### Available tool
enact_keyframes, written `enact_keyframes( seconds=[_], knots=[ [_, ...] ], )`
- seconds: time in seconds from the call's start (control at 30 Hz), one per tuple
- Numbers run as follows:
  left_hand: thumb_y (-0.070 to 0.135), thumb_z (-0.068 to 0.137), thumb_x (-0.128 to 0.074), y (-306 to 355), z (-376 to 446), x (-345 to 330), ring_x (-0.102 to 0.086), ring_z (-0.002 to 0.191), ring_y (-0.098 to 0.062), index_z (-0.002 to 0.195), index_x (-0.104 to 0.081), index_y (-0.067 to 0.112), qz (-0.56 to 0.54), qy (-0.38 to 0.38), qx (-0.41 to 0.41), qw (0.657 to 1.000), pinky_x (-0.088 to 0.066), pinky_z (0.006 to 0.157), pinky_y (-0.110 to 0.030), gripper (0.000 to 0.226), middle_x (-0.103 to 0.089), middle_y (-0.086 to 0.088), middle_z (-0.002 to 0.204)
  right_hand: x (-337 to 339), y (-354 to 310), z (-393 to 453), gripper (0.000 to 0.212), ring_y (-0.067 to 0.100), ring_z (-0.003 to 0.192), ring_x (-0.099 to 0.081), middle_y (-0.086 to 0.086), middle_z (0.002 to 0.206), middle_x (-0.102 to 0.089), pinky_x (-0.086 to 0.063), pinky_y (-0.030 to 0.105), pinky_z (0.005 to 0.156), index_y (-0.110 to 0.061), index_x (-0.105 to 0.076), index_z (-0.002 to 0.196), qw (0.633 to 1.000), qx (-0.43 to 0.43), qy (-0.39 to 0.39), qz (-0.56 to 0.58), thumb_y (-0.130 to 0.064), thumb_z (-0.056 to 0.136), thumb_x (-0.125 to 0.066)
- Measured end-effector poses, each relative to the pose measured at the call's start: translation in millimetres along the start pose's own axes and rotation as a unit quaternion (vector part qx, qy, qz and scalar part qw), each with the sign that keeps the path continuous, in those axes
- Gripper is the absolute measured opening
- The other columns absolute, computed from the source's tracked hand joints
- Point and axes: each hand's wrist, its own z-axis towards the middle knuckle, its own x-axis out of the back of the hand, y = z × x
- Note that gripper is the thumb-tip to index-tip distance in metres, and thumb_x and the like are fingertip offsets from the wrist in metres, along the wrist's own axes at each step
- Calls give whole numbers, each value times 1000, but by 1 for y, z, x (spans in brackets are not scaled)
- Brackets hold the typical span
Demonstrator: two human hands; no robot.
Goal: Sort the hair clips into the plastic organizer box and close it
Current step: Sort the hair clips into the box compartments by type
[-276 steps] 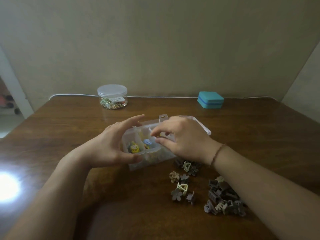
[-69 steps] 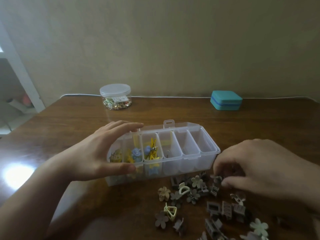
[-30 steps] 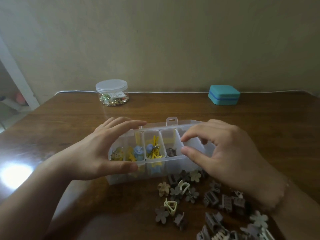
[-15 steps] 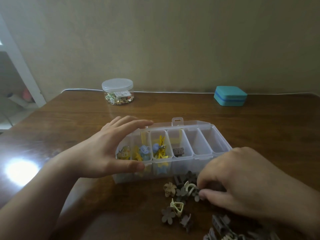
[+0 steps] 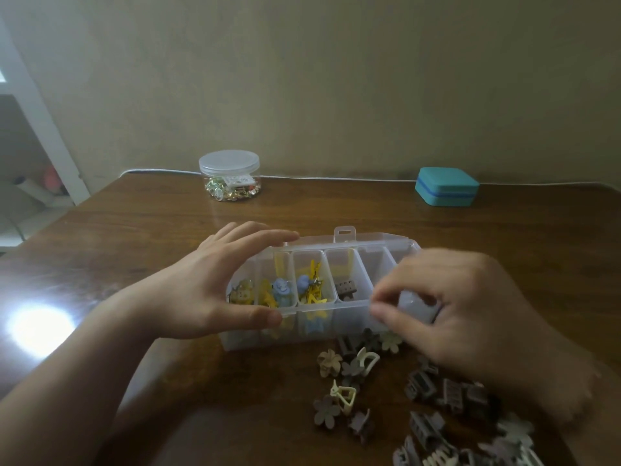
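Clear plastic organizer box (image 5: 336, 307) mid-tabletop, lid open. Left hand (image 5: 215, 284) clamps its left end. Right hand (image 5: 460, 314) over right compartments, fingertips pinched; contents unclear. Loose hair clips (image 5: 420, 398) along near edge.

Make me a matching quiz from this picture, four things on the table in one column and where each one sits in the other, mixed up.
Things:
1. round clear jar
2. teal case
3. brown rectangular clip
4. left hand

Places:
A. far right, by the wall
B. gripping the left end of the organizer box
C. far left, by the wall
D. alone inside a middle compartment

Pairs: 1-C, 2-A, 3-D, 4-B
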Motion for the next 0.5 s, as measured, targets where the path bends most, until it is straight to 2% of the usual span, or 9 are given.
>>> enact_keyframes(
  seconds=[0.1,0.2,0.37,0.5],
  knots=[
    [77,66,-59,-1,-1,0,-31,134,-4,145,-28,50,-1,1,0,1000,-36,109,-43,90,-36,29,136,1,-4,-6,17,-7,79,-63,-25,91,-68,-55,19,64,-37,-70,98,992,51,-111,-30,-42,84,-61],
    [77,65,-60,-1,-1,0,-31,134,-3,145,-27,52,-4,-1,2,1000,-37,109,-42,90,-35,30,136,-7,-5,-6,22,-3,80,-64,-27,104,-63,-55,22,59,-43,-65,102,974,83,-186,-99,-39,79,-64],
    [75,66,-60,0,-1,0,-33,133,-6,145,-28,50,-6,-2,4,1000,-38,108,-44,89,-37,27,136,-12,-3,-6,18,4,73,-63,-21,102,-60,-55,28,52,-41,-62,98,963,113,-212,-122,-34,82,-64],
    [77,66,-60,0,0,0,-32,134,-5,145,-28,50,-1,-2,4,1000,-37,108,-44,90,-36,28,137,-5,-3,-6,15,-2,79,-63,-23,99,-63,-55,25,60,-40,-64,98,968,114,-198,-103,-39,84,-61]
  ],
)
